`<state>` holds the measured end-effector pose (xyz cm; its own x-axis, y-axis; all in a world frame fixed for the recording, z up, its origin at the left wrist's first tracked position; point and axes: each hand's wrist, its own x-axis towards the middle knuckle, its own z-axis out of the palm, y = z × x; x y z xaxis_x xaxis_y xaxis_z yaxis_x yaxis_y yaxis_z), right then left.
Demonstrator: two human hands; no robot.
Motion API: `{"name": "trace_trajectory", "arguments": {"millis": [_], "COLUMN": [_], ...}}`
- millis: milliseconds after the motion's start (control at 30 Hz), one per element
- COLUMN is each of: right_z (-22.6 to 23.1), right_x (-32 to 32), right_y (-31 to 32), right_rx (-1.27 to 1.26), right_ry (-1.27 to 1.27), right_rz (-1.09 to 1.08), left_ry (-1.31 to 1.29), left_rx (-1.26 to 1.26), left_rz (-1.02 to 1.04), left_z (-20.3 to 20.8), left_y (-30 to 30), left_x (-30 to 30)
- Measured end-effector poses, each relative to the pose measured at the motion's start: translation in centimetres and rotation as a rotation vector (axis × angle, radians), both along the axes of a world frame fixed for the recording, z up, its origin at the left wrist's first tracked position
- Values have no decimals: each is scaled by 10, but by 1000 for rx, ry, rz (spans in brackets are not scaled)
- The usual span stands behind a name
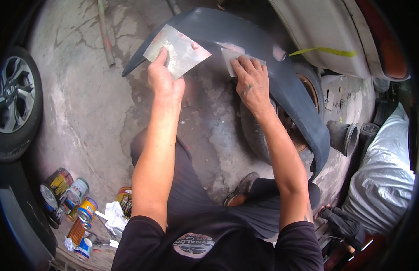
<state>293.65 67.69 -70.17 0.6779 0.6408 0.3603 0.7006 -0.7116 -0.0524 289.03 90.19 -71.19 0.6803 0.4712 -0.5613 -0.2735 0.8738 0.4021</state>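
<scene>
Right hand (251,81) flat, seemingly pressing spreader (230,60).

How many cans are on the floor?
5 round metal cans, clustered on the concrete floor at lower left: one yellow-black, one pale, one orange-blue, one yellow, one white-blue. More may be hidden.

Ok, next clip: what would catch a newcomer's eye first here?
The long dark grey bumper panel arching across the top centre, with both bare hands on it. The left hand holds a flat metal sheet above it; the right hand presses a pale pad against it. Paint cans cluster on the floor at lower left.
</scene>
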Motion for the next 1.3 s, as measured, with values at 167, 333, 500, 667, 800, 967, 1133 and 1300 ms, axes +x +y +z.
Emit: {"name": "trace_trajectory", "arguments": {"millis": [167, 333, 500, 667, 800, 967, 1133, 1300], "right_z": [25, 55, 55, 56, 75, 100, 103, 79], "right_x": [-9, -18, -40, -31, -25, -20, -19, 6], "right_y": [-7, -4, 4, -21, -36, -19, -18, -11], "right_rx": [33, 559, 570, 283, 213, 80, -107, -25], "right_ry": [43, 300, 401, 229, 93, 5, 179, 189], "right_rz": [10, 85, 108, 126, 133, 285, 240, -39], "left_ry": [21, -46, -19, -79, -136, -124, -120, 79], "left_rx": [58, 61, 1, -16, 79, 169, 172, 31], "left_rz": [-8, -121, -214, -294, -302, -378, -210, -99], "left_z": [6, 14, 29, 32, 20, 25, 18, 9], "left_y": [0, -10, -21, -14, -13, -17, -15, -10], "left_x": [-3, -7, -11, -12, -11, -12, -8, -8]}}
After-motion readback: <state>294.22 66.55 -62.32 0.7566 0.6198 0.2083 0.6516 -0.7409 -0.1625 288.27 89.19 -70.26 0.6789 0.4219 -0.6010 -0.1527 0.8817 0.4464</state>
